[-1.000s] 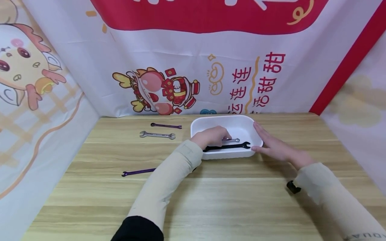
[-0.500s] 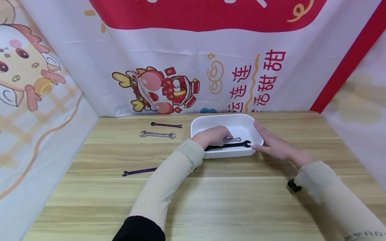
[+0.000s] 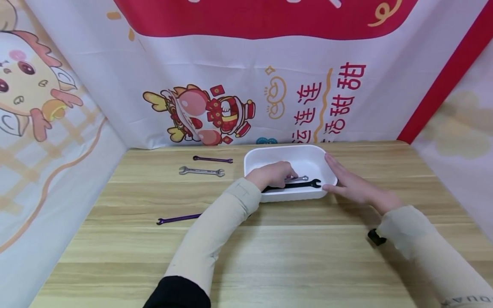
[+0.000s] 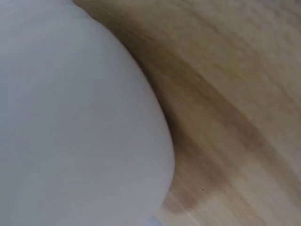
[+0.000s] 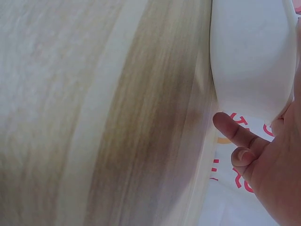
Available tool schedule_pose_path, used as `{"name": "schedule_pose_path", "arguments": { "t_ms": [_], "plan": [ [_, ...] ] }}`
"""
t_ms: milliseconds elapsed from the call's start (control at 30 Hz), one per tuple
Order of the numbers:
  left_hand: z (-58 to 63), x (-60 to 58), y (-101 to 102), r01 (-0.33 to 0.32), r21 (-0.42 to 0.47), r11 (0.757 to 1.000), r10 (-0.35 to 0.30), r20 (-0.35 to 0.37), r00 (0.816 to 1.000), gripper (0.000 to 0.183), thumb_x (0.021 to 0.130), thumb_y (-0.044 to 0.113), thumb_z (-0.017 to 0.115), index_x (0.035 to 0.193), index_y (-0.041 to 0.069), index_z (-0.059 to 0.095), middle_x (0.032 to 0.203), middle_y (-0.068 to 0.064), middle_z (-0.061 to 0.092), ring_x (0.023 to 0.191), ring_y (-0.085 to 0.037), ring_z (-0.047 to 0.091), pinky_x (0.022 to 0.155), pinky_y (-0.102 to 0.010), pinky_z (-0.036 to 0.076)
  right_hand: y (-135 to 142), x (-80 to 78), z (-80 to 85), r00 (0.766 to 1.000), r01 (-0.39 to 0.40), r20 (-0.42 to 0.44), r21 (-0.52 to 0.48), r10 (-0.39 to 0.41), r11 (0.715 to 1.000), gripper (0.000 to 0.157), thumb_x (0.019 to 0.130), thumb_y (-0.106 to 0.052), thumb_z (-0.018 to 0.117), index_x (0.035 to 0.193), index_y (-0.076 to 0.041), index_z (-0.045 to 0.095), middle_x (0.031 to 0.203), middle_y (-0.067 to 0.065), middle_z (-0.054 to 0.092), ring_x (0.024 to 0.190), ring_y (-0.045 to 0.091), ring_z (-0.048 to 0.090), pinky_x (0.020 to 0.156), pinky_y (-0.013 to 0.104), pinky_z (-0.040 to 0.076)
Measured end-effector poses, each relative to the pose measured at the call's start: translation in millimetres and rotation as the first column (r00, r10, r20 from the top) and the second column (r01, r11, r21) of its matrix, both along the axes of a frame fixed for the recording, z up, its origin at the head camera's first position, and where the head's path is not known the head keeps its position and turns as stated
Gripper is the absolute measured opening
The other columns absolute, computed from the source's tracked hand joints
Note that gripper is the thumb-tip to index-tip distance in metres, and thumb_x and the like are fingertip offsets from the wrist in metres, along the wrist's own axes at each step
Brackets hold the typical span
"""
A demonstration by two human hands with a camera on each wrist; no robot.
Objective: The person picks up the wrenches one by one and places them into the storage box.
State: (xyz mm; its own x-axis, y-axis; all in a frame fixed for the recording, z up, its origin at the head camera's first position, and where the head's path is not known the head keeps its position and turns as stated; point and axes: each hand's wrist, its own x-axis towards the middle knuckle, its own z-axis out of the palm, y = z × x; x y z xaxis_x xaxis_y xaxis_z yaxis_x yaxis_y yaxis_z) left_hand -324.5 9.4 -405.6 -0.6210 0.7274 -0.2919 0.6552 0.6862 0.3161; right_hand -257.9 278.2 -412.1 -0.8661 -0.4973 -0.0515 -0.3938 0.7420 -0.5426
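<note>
A white plastic box (image 3: pixel 290 196) stands toward the back of the table. My left hand (image 3: pixel 271 174) reaches down into it and pinches a small silver wrench (image 3: pixel 301 178), whose near part the hand hides. Beside that lies a larger black open-end wrench (image 3: pixel 300 185), partly behind the hand. My right hand (image 3: pixel 354 187) rests against the box's right end, thumb at the front corner and fingers extended along the side. The right wrist view shows the right hand (image 5: pixel 282 165) by the box (image 5: pixel 254 56), one finger stretched out. In the left wrist view a pale rounded surface blocks the hand.
A purple wrench (image 3: pixel 212 160) and a silver open-end wrench (image 3: pixel 201 172) lie left of the box. Another purple wrench (image 3: pixel 179 219) lies nearer, partly covered by the left sleeve (image 3: pixel 215 231). Printed cloth (image 3: pixel 231 64) hangs behind the wood-grain table (image 3: pixel 300 261).
The small silver wrench in the box has shifted slightly right with my left hand. The view has tilted a little; my right hand stays at the box's end.
</note>
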Motion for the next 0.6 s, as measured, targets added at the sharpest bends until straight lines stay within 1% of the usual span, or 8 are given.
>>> {"name": "schedule_pose_path", "arguments": {
  "t_ms": [267, 433, 600],
  "plan": [
    [2.5, 3.3, 0.3, -0.015, -0.005, 1.0, 0.015, 0.002, 1.0, 0.051, 0.095, -0.008, 0.061, 0.14, 0.016, 0.065, 0.13, -0.004, 0.064, 0.118, -0.016, 0.057, 0.106, -0.03, 0.043, -0.2, 0.2, -0.9, 1.0, 0.0, 0.003, -0.018, 0.0, 1.0, 0.097, 0.102, -0.037, 0.062, 0.164, -0.009, -0.007, 0.17, 0.015, -0.009, 0.152, 0.046, 0.003, 0.118, 0.064, 0.013],
    [5.4, 5.5, 0.3, -0.014, -0.008, 1.0, 0.014, 0.017, 1.0, 0.051, 0.096, -0.009, 0.058, 0.141, 0.016, 0.065, 0.131, -0.005, 0.065, 0.121, -0.018, 0.058, 0.107, -0.03, 0.043, 0.2, 0.4, -0.9, 1.0, -0.002, 0.002, -0.021, 0.002, 1.0, 0.097, 0.102, -0.037, 0.063, 0.164, -0.007, -0.006, 0.169, 0.016, -0.009, 0.152, 0.047, 0.002, 0.118, 0.064, 0.012],
    [8.6, 7.8, 0.2, -0.027, -0.015, 1.0, 0.027, 0.027, 0.999, 0.052, 0.097, -0.01, 0.057, 0.141, 0.016, 0.064, 0.131, -0.005, 0.065, 0.121, -0.018, 0.058, 0.107, -0.031, 0.043, 0.3, 0.3, -0.6, 1.0, 0.0, 0.008, -0.018, 0.0, 1.0, 0.096, 0.102, -0.037, 0.062, 0.164, -0.007, -0.006, 0.169, 0.016, -0.009, 0.152, 0.046, 0.001, 0.118, 0.064, 0.012]
  ]
}}
